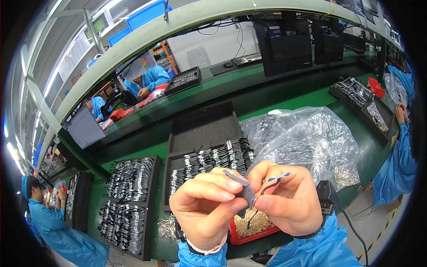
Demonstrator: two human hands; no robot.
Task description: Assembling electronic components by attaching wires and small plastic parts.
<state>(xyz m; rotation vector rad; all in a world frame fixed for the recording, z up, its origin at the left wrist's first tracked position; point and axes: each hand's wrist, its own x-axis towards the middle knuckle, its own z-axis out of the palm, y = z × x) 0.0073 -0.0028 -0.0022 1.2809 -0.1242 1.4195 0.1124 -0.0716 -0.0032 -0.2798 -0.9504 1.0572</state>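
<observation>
My left hand (205, 209) pinches a small flat grey plastic part (243, 190) between thumb and forefinger. My right hand (287, 204) holds a thin bent metal clip (272, 181) against that part, its dark wire end hanging down between my hands. Both hands are raised close to the camera, touching each other. Right below them sits a red tray (253, 232) with small pale metal pieces. Behind them a black tray (195, 133) holds rows of black and silver assembled parts (212, 160).
A crumpled clear plastic bag (307, 138) of parts lies at the right on the green bench (307, 95). Two more black trays (129, 200) of parts sit at the left. A small black device (327, 195) with a cable stands right of my hands. Co-workers in blue coats (398, 160) work around.
</observation>
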